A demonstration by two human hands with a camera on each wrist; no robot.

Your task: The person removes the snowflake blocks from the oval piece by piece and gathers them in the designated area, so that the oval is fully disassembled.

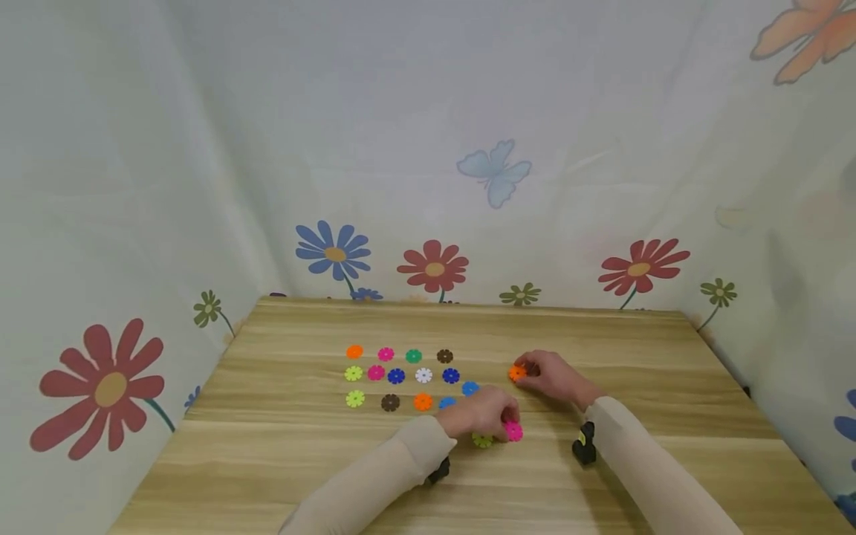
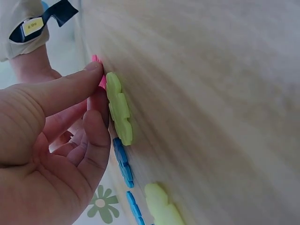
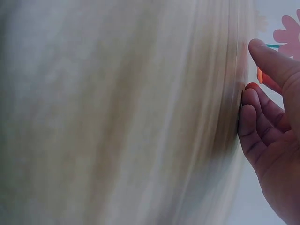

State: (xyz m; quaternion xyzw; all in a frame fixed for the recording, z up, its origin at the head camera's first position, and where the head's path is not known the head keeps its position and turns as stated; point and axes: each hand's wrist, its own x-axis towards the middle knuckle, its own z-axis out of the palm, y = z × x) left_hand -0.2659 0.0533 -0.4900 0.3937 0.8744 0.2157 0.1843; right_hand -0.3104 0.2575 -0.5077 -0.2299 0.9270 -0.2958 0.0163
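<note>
The left hand (image 1: pixel 483 416) lies low on the wooden table (image 1: pixel 669 416), its grip pinching a pink flower disc (image 1: pixel 513 431) at the fingertips. In the left wrist view the thumb (image 2: pixel 70 86) lies along the disc's edge while the curled fingers (image 2: pixel 96 140) close in from below, so the pink piece (image 2: pixel 99 79) shows only as a sliver between them. Just beside that grip, touching the table, a lime-green disc (image 2: pixel 119 112) lies flat; in the head view it peeks out under the hand (image 1: pixel 483 441). Past the grip, toward the far edge, two blue discs (image 1: pixel 470 388) lie close to the knuckles.

The right hand (image 1: pixel 551 375) rests further out and to the right of the left one, well apart from it. Its grip is curled around an orange flower disc (image 1: pixel 517 373), fingertips pressed on it against the table. The right wrist view shows the bent fingers (image 3: pixel 255 126) against the tabletop and a small streak of orange (image 3: pixel 259 75) behind them; how firmly the disc is pinched cannot be told.

To the left of both grips, rows of other discs lie flat: orange (image 1: pixel 354 351), pink (image 1: pixel 386 354), green (image 1: pixel 414 355), brown (image 1: pixel 444 356), white (image 1: pixel 423 375) and dark blue (image 1: pixel 451 375) among them. A flowered cloth (image 1: pixel 428 148) hangs behind the table.
</note>
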